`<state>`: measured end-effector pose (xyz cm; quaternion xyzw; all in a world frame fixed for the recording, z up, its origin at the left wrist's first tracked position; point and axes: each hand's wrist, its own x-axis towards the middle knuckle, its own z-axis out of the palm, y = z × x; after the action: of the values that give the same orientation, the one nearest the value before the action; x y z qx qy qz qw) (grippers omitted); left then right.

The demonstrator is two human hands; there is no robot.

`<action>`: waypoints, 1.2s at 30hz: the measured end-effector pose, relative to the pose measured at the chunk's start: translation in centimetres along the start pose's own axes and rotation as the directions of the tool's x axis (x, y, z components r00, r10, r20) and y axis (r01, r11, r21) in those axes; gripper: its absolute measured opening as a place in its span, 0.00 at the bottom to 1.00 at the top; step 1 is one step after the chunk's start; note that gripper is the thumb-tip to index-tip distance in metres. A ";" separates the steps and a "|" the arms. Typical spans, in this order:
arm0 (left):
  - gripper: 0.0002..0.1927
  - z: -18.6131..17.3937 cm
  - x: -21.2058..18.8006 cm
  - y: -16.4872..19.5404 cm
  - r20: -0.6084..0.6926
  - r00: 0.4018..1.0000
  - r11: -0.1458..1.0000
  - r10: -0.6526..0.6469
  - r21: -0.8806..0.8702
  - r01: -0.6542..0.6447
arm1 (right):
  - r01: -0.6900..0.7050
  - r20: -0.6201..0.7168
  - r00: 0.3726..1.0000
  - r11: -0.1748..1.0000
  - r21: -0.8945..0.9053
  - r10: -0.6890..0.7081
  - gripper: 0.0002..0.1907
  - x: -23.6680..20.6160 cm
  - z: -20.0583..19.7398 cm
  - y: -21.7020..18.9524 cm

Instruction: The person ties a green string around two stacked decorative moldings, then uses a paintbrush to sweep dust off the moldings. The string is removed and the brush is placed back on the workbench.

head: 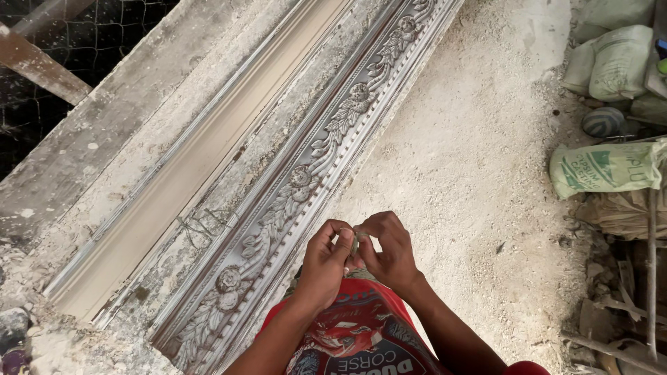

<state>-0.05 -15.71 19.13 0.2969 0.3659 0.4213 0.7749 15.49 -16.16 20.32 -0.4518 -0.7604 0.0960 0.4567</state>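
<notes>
My left hand point(325, 260) and my right hand point(389, 248) meet in front of my chest, fingertips pinched together on a small greyish object point(355, 239) between them; its kind is too small to tell. Both hands hover over the near right edge of a long ornate mould point(306, 173) with leaf and rosette relief, running diagonally from lower left to upper right. Beside it on the left lies a plain smooth cornice mould point(187, 173). My red printed shirt shows below the hands.
A plaster-crusted workbench point(90, 146) holds both moulds. The dusty white floor point(479, 160) spreads to the right. Sacks point(604, 167) and rubble pile at the right edge, with metal rods point(652, 278). Wire mesh and a wooden beam point(42, 66) sit top left.
</notes>
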 end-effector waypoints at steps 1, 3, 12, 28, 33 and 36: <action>0.09 0.0 -0.1 0.2 0.009 1.000 1.000 0.017 0.020 -0.017 | 0.015 -0.005 1.000 1.000 0.023 -0.015 0.12 -0.4 0.1 0.2; 0.10 0.2 -0.4 0.5 0.024 0.999 0.995 0.037 0.096 -0.039 | -0.064 -0.035 0.997 0.989 0.136 0.069 0.14 -1.5 0.5 0.7; 0.10 0.9 -0.2 0.3 0.133 0.989 0.996 0.066 0.044 -0.073 | -0.049 -0.175 0.971 0.853 0.520 0.162 0.10 -4.6 1.8 2.2; 0.11 -0.2 -1.0 2.6 0.217 0.804 0.505 0.554 0.680 -0.532 | -0.422 0.108 0.894 0.737 0.528 0.435 0.07 -2.3 0.7 0.5; 0.11 -1.6 -0.7 3.2 0.307 0.819 0.554 0.484 0.617 -0.559 | -0.641 0.286 0.749 0.545 0.540 0.598 0.06 -1.7 1.2 0.3; 0.10 -2.2 -0.4 3.5 0.313 0.861 0.651 0.401 0.564 -0.508 | -0.575 0.297 0.792 0.489 0.656 0.533 0.07 -1.5 1.5 0.1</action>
<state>-3.47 -14.08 20.70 0.6531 0.3348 0.4299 0.5259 14.65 -16.92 18.51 -0.4529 -0.4853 0.5384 0.5191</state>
